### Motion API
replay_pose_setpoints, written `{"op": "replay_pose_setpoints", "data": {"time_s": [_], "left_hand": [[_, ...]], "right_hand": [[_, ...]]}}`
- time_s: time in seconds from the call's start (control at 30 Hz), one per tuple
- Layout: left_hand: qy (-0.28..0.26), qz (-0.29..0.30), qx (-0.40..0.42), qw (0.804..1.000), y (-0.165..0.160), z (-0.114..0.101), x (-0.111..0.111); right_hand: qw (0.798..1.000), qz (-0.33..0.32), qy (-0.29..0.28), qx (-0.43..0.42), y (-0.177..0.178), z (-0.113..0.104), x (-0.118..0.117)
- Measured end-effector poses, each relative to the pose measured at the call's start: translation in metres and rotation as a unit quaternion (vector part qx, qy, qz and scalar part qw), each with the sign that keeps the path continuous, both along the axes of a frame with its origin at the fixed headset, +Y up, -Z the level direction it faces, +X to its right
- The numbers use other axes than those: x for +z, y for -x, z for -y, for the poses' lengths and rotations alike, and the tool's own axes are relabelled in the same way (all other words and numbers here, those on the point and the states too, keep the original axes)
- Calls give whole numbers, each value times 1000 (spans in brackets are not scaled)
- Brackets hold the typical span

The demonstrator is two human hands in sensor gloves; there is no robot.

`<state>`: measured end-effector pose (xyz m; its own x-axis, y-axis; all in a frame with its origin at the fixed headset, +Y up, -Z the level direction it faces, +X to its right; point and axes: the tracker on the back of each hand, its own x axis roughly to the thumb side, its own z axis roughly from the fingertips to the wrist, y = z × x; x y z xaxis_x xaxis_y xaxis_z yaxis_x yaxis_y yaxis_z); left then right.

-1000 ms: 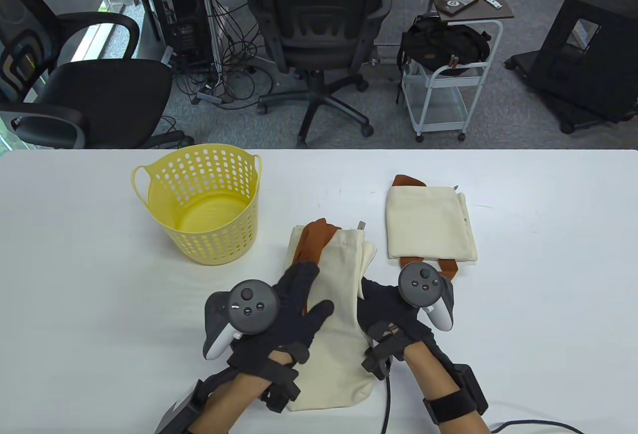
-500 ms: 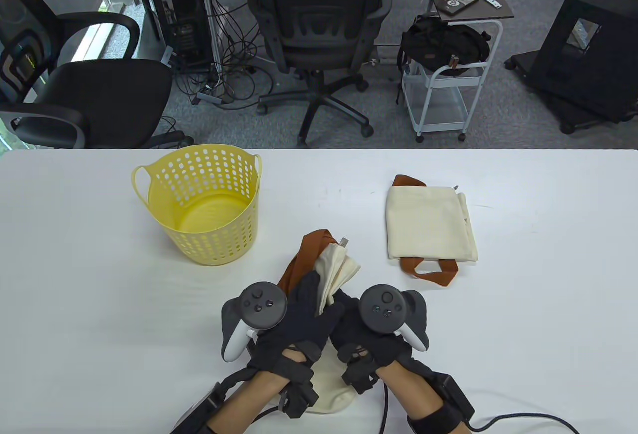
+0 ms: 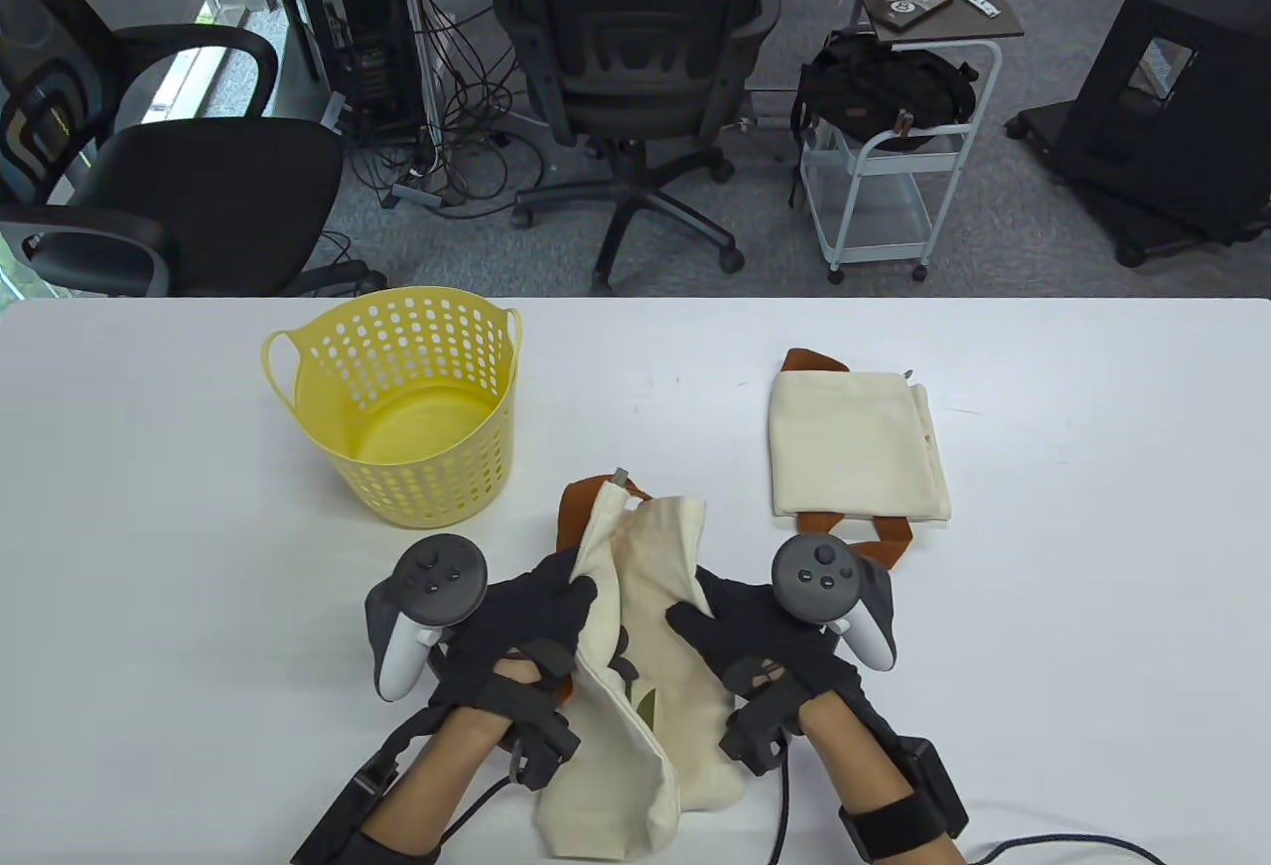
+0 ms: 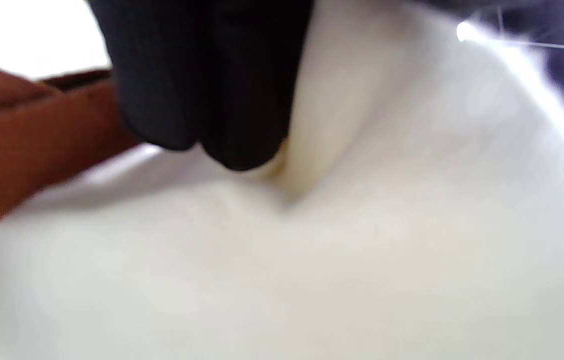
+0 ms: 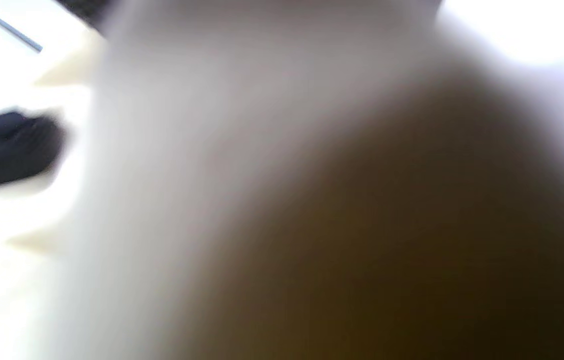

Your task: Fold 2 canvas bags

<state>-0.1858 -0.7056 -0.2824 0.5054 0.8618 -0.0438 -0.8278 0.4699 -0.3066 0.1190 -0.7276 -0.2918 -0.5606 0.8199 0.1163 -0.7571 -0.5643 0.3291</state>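
The near canvas bag [image 3: 640, 627], limp, light cloth that sags and creases, hangs at the counter's [image 3: 149, 557] front edge, the left hand [image 3: 516, 632] and right hand [image 3: 740, 632] fingers pinching its side hems, probably the surest hold.

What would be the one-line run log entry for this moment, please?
left hand: grips near bag | right hand: grips near bag | far bag: folded flat, untouched | basket: upright, empty
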Motion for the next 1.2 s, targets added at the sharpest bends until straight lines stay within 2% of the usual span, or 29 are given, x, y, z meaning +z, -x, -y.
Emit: {"op": "replay_pose_setpoints", "data": {"time_s": [0.1,0.17,0.2,0.3,0.37,0.47,0.67,0.77,0.87,0.97,1.0,1.13,1.2], "left_hand": [[31,16,-21,999,21,-1,-9],[51,52,-85,994,34,-1,-14],[49,42,-109,992,39,0,-15],[61,41,-222,972,48,6,-22],[80,41,-271,958,51,14,-25],[103,38,-313,943,53,25,-29],[114,17,-359,926,55,34,-32],[93,2,-393,915,52,35,-33],[90,-1,-425,901,50,37,-33],[82,-4,-445,892,48,40,-33],[77,-7,-459,885,47,41,-33],[66,-15,-514,855,41,50,-35],[66,-15,-552,831,38,56,-36]], "right_hand": [[999,30,21,5,-21,5,-5],[998,48,34,15,-34,8,-8],[997,58,40,30,-41,10,-9],[992,93,60,64,-54,17,-12],[987,111,73,88,-60,21,-14],[978,134,63,147,-62,24,-15],[939,147,30,310,-48,26,-13],[916,154,3,370,-37,25,-11],[879,154,-36,449,-24,24,-8],[858,154,-59,486,-15,24,-6],[845,154,-67,508,-10,25,-5],[813,148,-65,559,-4,28,-4],[796,145,-61,584,-2,30,-3]]}}
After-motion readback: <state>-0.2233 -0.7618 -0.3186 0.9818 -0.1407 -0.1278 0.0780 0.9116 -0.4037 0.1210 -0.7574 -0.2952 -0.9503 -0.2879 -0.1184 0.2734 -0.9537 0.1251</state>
